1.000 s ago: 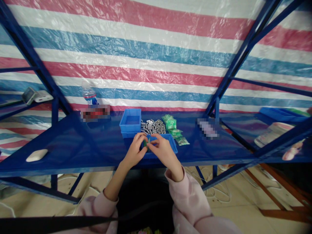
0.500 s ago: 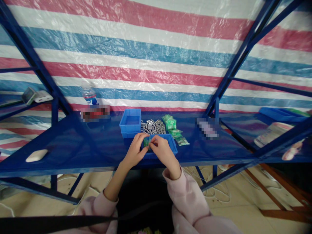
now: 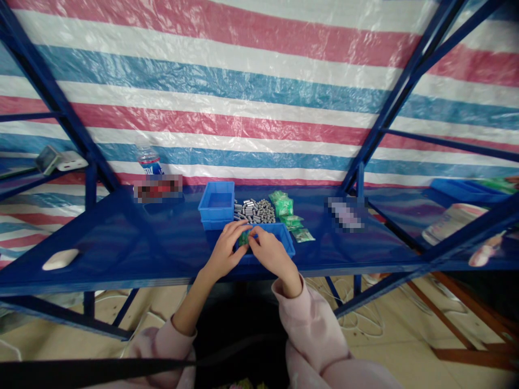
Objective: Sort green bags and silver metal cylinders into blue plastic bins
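Note:
Over the front blue bin (image 3: 287, 242), my left hand (image 3: 225, 249) is closed on a small green plastic bag (image 3: 244, 238). My right hand (image 3: 271, 249) meets it from the other side, thumb and fingertips pinched at the bag's edge. Fingers cover much of the bag, so its contents cannot be made out. Right behind the bin lies a pile of short silver metal cylinders (image 3: 259, 210). To the right of the pile, several green packets (image 3: 284, 206) lie in a loose row.
Two stacked blue bins (image 3: 217, 208) stand left of the pile. Farther left are a plastic bottle (image 3: 149, 160) and a white computer mouse (image 3: 60, 259). A blurred-out flat object (image 3: 346, 213) lies to the right. Blue frame bars (image 3: 377, 124) slant up beside the table.
Both hands stay over the front bin with the bag. The right fingertips have shifted slightly, and less of the bag shows between the hands.

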Available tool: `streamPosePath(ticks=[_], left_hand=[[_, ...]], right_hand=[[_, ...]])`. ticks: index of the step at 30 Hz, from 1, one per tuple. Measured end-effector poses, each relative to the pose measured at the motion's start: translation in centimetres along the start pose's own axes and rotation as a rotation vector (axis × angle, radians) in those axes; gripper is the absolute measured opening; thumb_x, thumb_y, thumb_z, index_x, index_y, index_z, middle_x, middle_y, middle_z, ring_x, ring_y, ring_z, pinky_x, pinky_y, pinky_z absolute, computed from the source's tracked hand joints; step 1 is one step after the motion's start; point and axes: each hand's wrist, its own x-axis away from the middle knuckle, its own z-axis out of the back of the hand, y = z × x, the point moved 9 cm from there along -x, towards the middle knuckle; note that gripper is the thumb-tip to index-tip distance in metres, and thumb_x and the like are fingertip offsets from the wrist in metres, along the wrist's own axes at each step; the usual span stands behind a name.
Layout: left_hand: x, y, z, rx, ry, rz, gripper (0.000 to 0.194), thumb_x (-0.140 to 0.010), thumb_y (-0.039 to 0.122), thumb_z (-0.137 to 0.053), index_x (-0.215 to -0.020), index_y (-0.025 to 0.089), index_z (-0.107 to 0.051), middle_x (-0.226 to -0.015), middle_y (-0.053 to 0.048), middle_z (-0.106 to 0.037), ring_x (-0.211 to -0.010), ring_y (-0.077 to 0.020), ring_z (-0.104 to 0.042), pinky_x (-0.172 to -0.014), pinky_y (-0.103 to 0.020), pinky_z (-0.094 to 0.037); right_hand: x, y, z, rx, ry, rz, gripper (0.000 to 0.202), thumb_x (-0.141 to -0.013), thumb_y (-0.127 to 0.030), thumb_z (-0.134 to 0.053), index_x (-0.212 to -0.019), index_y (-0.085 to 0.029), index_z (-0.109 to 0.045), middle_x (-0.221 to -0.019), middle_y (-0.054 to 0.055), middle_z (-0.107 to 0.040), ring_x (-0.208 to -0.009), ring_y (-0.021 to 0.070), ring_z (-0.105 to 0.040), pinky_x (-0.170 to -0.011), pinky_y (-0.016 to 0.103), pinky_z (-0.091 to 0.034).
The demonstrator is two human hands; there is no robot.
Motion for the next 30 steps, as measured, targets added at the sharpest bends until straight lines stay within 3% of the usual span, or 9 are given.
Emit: streamPosePath(ticks=[7,22,25,30], left_hand=[[-0.1,0.0,0.1,-0.024,-0.005,0.009,0.032,-0.084,0.016,-0.053,-0.115,0.021,-0.056,-0.136,-0.010,-0.050,-0.127,-0.0278,-0.041,-0.109,-0.046,-0.031],[0.1,-0.3,-0.1,-0.034,-0.012,0.043,0.016,-0.084,0.015,-0.052,-0.098,0.021,-0.053,-0.133,-0.010,-0.046,-0.128,-0.0268,-0.039,-0.108,-0.045,-0.032],[0.1,-0.1,0.0,-0.034,-0.015,0.049,0.016,-0.083,0.013,-0.052,-0.097,0.021,-0.053,-0.133,-0.010,-0.046,-0.128,-0.0271,-0.039,-0.107,-0.045,-0.032],[0.1,0.0,0.2,-0.028,-0.006,0.051,0.015,-0.082,0.013,-0.052,-0.095,0.021,-0.054,-0.132,-0.009,-0.047,-0.127,-0.0279,-0.040,-0.106,-0.045,-0.033]], right_hand=[[0.5,-0.5,0.0,-0.023,-0.048,0.060,0.021,-0.091,-0.020,-0.040,-0.107,-0.022,-0.053,-0.091,0.005,-0.069,-0.086,0.0198,-0.065,-0.069,0.026,-0.038],[0.6,-0.4,1.2,-0.249,0.028,0.222,0.016,-0.086,-0.023,-0.050,-0.095,-0.023,-0.064,-0.090,0.002,-0.073,-0.085,0.0175,-0.068,-0.076,0.028,-0.047],[0.4,0.9,3.2,-0.322,0.166,0.215,0.017,-0.086,-0.026,-0.050,-0.094,-0.022,-0.064,-0.091,0.002,-0.072,-0.087,0.0175,-0.067,-0.080,0.030,-0.047],[1.4,6.8,8.4,-0.231,0.601,0.009,0.030,-0.085,-0.033,-0.050,-0.107,-0.018,-0.062,-0.104,0.010,-0.070,-0.100,0.0243,-0.063,-0.088,0.038,-0.046]])
